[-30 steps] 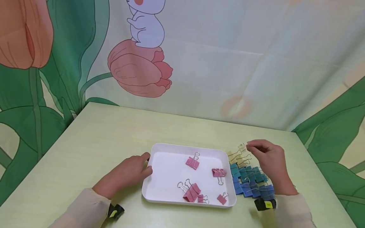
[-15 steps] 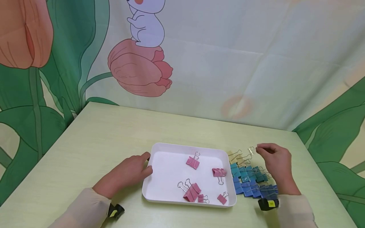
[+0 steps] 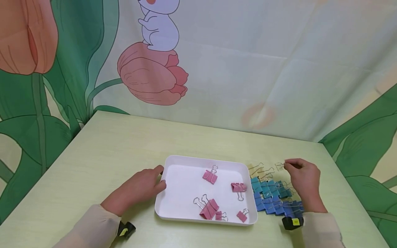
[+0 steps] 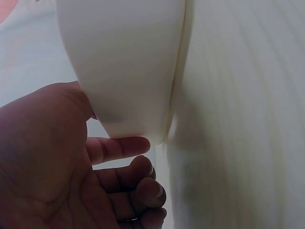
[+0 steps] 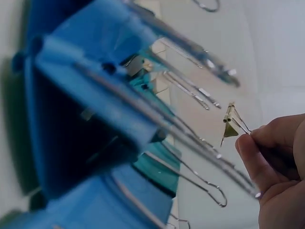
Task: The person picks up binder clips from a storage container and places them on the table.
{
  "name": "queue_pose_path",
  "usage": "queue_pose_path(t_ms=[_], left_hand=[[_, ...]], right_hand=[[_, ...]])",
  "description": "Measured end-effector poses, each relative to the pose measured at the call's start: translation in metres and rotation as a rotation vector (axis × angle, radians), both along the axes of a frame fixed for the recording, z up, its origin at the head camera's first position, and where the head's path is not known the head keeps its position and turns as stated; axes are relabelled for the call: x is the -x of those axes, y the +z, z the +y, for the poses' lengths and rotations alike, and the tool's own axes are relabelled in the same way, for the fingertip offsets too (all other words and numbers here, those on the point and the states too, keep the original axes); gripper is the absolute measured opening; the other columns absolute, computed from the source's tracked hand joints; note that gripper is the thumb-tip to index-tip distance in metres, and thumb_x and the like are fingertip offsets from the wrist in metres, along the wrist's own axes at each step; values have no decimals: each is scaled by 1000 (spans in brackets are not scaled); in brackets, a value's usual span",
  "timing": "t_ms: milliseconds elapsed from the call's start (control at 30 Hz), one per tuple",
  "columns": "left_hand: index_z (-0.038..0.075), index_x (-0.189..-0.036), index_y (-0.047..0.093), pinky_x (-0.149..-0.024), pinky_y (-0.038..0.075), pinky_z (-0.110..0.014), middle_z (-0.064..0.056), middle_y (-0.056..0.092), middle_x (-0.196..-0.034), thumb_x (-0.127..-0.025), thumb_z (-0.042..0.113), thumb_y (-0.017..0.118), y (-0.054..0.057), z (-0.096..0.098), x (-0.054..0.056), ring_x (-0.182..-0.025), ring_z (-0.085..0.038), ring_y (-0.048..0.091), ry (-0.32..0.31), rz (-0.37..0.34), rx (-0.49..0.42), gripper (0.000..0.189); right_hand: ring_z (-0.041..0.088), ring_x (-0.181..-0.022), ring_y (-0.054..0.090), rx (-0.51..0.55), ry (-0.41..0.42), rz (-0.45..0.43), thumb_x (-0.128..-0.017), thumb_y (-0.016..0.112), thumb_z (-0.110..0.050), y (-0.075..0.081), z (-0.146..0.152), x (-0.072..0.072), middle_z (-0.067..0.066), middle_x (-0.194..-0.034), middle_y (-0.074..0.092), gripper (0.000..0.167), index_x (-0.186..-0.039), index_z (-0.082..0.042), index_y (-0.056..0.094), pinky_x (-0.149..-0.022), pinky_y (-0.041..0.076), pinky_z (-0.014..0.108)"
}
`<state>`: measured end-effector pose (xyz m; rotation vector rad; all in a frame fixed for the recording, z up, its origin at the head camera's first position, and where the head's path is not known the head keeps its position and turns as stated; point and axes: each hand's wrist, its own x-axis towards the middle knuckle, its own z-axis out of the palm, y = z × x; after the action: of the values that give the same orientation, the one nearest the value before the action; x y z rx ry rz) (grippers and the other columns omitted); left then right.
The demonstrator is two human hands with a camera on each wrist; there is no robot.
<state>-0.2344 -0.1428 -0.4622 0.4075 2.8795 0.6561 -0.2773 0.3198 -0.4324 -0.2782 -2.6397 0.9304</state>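
My left hand (image 3: pixel 139 186) holds the left end of a white tray (image 3: pixel 180 159), thumb over the rim and a finger against the outer wall (image 4: pixel 124 86). The other fingers curl below, apart from the wall. Several pink binder clips of different sizes lie in the tray, a large one (image 3: pixel 209 209) near its front. Thumb and index finger of my right hand (image 3: pixel 304 179) pinch a small yellow binder clip (image 5: pixel 231 128) by a wire handle, its body hanging free. That hand is just beyond the rows of clips to the tray's right.
Right of the tray, binder clips lie in rows: yellow ones (image 3: pixel 254 169) at the back, teal ones (image 3: pixel 266 188) in the middle, blue ones (image 3: pixel 270 206) in front. The pale table (image 3: pixel 139 137) meets a printed curtain (image 3: pixel 232 69) behind.
My right hand has moved right and slightly toward me with the small yellow binder clip, away from the other yellow ones. The left hand and tray stay put.
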Motion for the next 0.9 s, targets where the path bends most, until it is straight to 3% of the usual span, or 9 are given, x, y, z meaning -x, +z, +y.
queue_pose_path(t_ms=[200,700,900], left_hand=[[2,-124,49,-72,43,-36,-6,61,-85,-90,27,46,0,0,0,-75,-17,51,-4,4,-2,42],[2,-125,49,-72,43,-35,-7,61,-85,-90,27,46,-1,0,0,-74,-17,51,-4,2,2,43],[2,-125,48,-71,43,-35,-6,60,-83,-90,27,46,-1,0,1,-73,-18,50,-1,-3,3,44]], right_hand=[[28,-80,64,-48,1,-23,-93,59,-22,-3,0,-1,21,-102,71,27,-108,-2,71,-56,46,28],[19,-60,55,-164,87,-56,-92,56,-15,-13,-6,1,22,-95,71,25,-103,2,71,-52,40,31],[19,-62,59,-207,122,-25,-90,58,-13,-17,-8,2,20,-92,72,23,-99,1,73,-54,41,30]])
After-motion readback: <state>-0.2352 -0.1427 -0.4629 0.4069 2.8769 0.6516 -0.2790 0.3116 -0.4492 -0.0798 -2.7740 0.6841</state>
